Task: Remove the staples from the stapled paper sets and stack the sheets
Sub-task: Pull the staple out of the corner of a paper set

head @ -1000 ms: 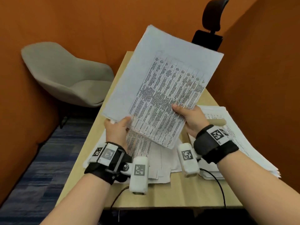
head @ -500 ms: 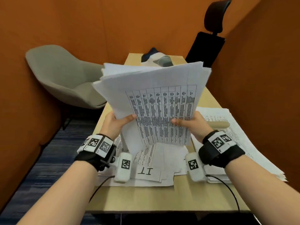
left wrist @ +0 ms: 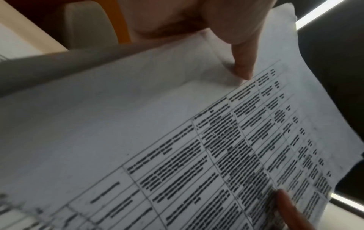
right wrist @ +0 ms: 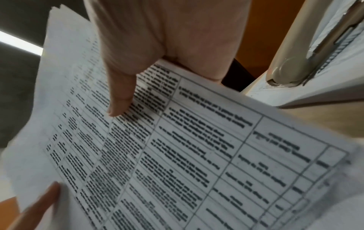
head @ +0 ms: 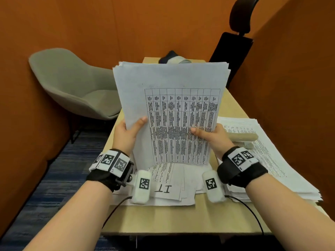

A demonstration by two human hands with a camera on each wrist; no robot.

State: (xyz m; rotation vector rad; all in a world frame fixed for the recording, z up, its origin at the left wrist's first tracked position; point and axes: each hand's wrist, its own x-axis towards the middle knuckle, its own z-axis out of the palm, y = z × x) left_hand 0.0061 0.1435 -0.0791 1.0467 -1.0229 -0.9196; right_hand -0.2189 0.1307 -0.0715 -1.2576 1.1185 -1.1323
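Table (head: 233,105): a long pale wooden top between orange walls, with a grey chair (head: 72,84) off to its left.
Finished pile (head: 272,160): a thick stack of printed sheets lying flat at the table's right side, with a beige stapler (head: 243,137) resting on top.
Loose sheets (head: 174,180): a smaller, untidy spread on the near table, just under the hands (one shows "IT" upside down).
Held sheaf (head: 172,109): a bundle of table-printed pages held upright above the loose sheets, lower edge just above them, top edges slightly fanned.
Left hand (head: 126,134): grips the sheaf's left edge, thumb on the front; the other fingers are hidden behind.
Right hand (head: 212,136): grips the right edge the same way, thumb across the print.
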